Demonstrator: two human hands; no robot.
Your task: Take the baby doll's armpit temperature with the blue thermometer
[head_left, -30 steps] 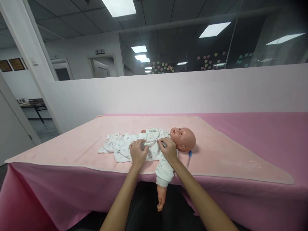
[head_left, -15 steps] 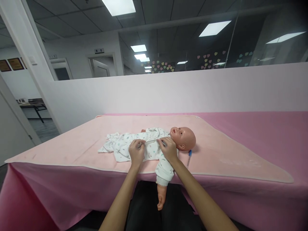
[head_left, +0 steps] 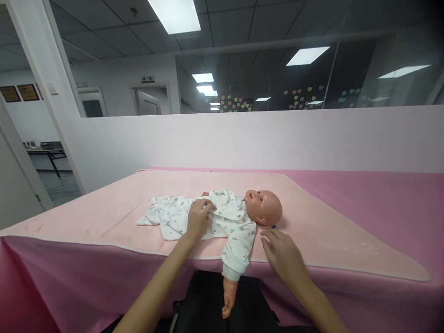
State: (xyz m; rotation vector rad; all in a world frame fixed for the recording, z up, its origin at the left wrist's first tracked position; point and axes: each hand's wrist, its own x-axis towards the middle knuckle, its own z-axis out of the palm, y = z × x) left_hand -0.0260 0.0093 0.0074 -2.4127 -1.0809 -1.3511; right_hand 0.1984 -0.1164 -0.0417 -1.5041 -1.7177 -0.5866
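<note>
A baby doll lies on its back, head to the right, dressed in a white printed garment. One of its arms hangs over the table's front edge. My left hand rests on the doll's middle, fingers stretched over the cloth; anything beneath them is hidden. Beside the doll's head and shoulder, my right hand hovers low with bent fingers, thumb apart from them. Just past its fingertips shows the blue end of a thin pen-like stick, whose remaining length my right hand covers.
Under the doll is a peach mat over a pink tablecloth. A white half wall with glass above borders the far side. My dark-clothed lap is below the front edge.
My right hand has left the doll's chest and moved right, over the blue-ended stick. The thin strip formerly between my hands no longer shows there. My left hand has stayed on the garment.
</note>
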